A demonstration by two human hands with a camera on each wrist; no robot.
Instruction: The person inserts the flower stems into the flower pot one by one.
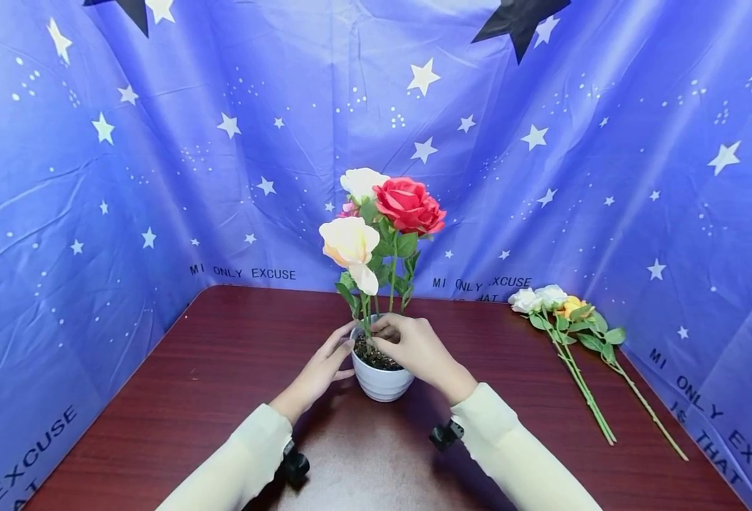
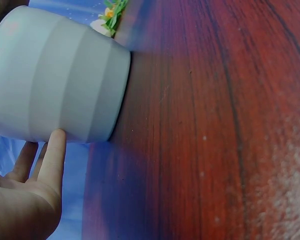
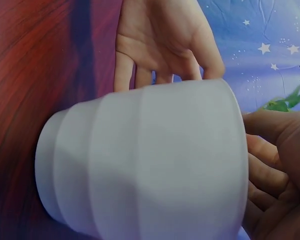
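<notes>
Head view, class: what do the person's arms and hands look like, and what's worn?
Both sleeves are long, plain and cream, with a small black device near the end of each. The left hand and right hand are bare; no gloves show.

Free tabletop (image 1: 190, 376) left, pot (image 1: 383, 385) central

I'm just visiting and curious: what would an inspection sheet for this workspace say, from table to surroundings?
Surface: reddish-brown, wood-grained table
Job's things: upright white pot with dark fill; red flower, white flower and cream flower standing in it
Clutter: loose white flowers and a yellow-orange flower lying at the right
Hands: left hand touches the pot's side; right hand at the stems, its fingers' grip unclear
Cables: nothing seen
Surroundings: blue-violet cloth printed with stars and lettering
</notes>
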